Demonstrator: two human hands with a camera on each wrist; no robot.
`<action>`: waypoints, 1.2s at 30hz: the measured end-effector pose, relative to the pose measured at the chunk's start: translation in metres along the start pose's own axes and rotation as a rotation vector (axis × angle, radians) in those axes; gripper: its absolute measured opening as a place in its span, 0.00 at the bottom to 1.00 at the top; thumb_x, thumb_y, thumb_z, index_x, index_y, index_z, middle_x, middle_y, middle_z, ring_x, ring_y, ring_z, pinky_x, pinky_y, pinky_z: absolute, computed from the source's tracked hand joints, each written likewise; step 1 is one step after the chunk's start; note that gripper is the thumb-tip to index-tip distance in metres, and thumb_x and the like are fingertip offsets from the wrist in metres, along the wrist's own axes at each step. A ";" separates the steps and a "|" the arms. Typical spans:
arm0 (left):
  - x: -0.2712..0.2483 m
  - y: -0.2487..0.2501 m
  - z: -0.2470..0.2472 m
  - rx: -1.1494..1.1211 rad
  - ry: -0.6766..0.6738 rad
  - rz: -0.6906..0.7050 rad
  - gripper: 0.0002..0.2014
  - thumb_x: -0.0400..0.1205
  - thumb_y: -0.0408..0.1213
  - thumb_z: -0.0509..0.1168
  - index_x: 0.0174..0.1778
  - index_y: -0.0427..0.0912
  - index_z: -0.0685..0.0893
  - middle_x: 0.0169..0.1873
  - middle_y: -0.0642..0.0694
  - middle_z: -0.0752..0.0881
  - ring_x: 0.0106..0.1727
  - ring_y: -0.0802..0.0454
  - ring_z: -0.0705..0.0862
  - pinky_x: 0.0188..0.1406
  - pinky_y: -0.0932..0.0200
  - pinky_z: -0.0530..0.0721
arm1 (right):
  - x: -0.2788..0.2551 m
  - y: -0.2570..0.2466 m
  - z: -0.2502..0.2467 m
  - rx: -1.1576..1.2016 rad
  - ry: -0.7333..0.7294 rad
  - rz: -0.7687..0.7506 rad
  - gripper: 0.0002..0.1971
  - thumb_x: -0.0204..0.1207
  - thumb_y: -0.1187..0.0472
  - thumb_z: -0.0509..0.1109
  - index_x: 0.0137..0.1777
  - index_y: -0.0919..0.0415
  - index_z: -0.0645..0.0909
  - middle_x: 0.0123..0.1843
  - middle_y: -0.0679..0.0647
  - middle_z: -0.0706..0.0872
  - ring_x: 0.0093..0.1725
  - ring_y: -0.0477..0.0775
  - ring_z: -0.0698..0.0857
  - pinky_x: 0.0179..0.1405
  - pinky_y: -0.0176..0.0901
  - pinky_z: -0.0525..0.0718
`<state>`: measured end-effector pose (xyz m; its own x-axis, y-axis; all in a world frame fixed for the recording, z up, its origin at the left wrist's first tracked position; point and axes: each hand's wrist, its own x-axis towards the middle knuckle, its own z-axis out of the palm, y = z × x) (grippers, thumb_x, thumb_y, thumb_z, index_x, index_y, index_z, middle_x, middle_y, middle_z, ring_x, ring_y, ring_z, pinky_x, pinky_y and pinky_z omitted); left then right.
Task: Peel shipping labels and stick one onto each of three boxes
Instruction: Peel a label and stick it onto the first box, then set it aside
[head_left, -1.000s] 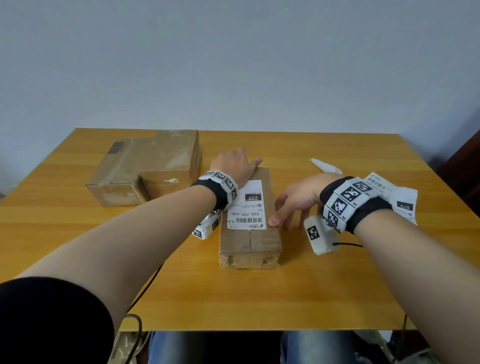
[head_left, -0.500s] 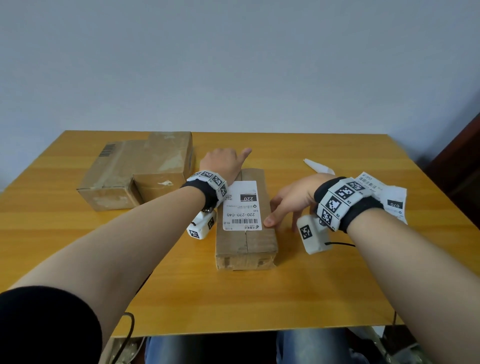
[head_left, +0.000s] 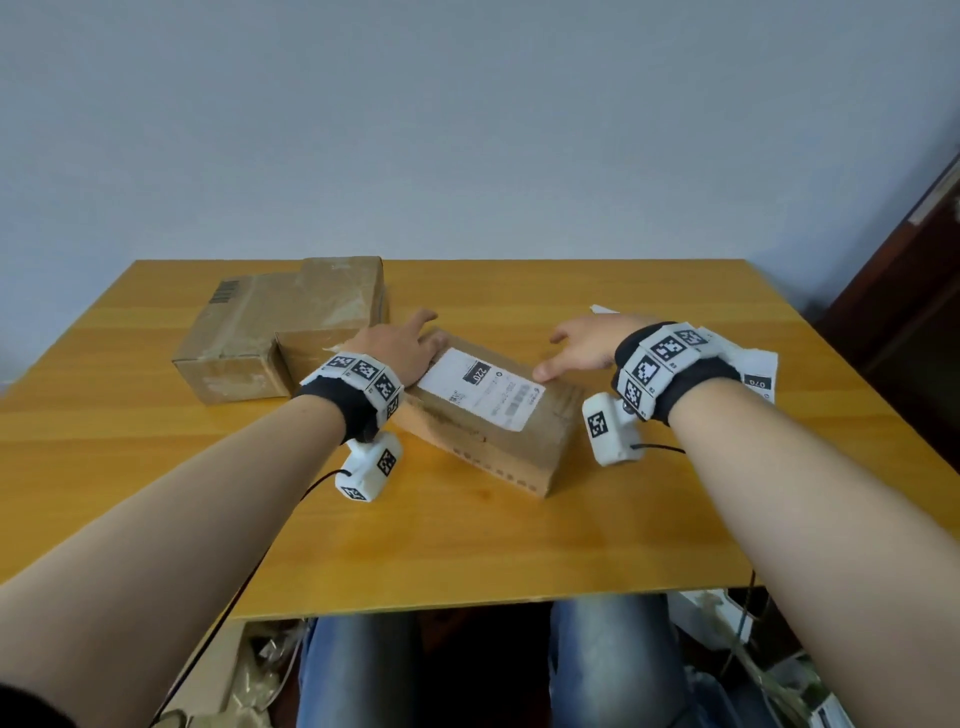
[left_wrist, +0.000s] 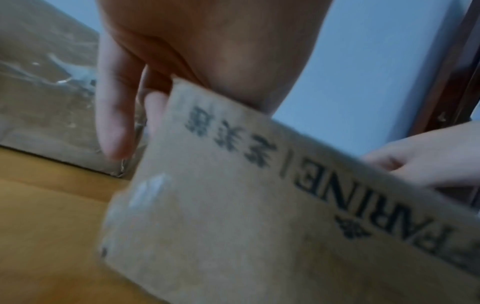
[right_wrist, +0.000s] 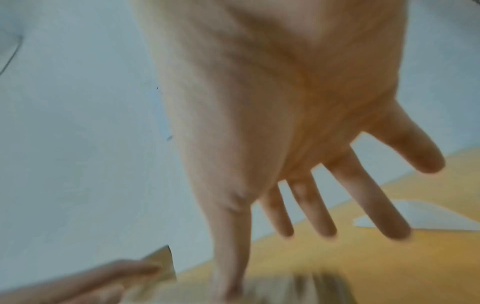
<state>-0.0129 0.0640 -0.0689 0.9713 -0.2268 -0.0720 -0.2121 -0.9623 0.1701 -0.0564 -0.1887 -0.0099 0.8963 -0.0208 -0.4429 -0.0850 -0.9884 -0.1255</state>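
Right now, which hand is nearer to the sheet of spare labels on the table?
Right. The right hand is beside the spare labels, which lie just past its wrist; the left hand grips the labelled box's far end, across the table.

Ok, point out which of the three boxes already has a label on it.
The long box lying at an angle between the left hand and right hand: a white label covers its top. The two boxes at the back left show no such label.

A wooden table (head_left: 467, 545) is being occupied by a labelled box (head_left: 498, 431), two plain boxes (head_left: 270, 332) at far left, and loose labels (head_left: 753, 369) at right.
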 end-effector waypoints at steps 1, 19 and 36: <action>-0.005 -0.002 0.001 -0.024 -0.012 0.014 0.23 0.93 0.56 0.43 0.86 0.63 0.62 0.56 0.43 0.91 0.52 0.40 0.89 0.53 0.49 0.86 | 0.001 0.002 0.003 0.007 0.106 0.036 0.39 0.82 0.34 0.70 0.86 0.55 0.72 0.87 0.56 0.74 0.74 0.62 0.83 0.59 0.51 0.81; -0.061 0.022 -0.005 -0.662 -0.401 -0.168 0.26 0.91 0.58 0.55 0.52 0.38 0.87 0.54 0.46 0.92 0.49 0.38 0.94 0.47 0.46 0.93 | -0.002 0.006 0.048 0.565 0.278 -0.055 0.46 0.79 0.26 0.64 0.91 0.50 0.58 0.90 0.57 0.64 0.80 0.61 0.76 0.75 0.64 0.82; -0.068 0.032 0.007 -0.833 -0.493 -0.171 0.31 0.81 0.64 0.69 0.68 0.47 0.68 0.58 0.45 0.89 0.41 0.49 0.94 0.49 0.39 0.94 | 0.012 -0.026 0.063 0.015 0.351 -0.192 0.40 0.84 0.25 0.47 0.87 0.52 0.58 0.84 0.58 0.62 0.64 0.65 0.85 0.54 0.61 0.88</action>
<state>-0.0860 0.0477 -0.0656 0.7877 -0.3139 -0.5301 0.2549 -0.6173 0.7443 -0.0708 -0.1536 -0.0682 0.9906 0.1112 -0.0802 0.0943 -0.9772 -0.1904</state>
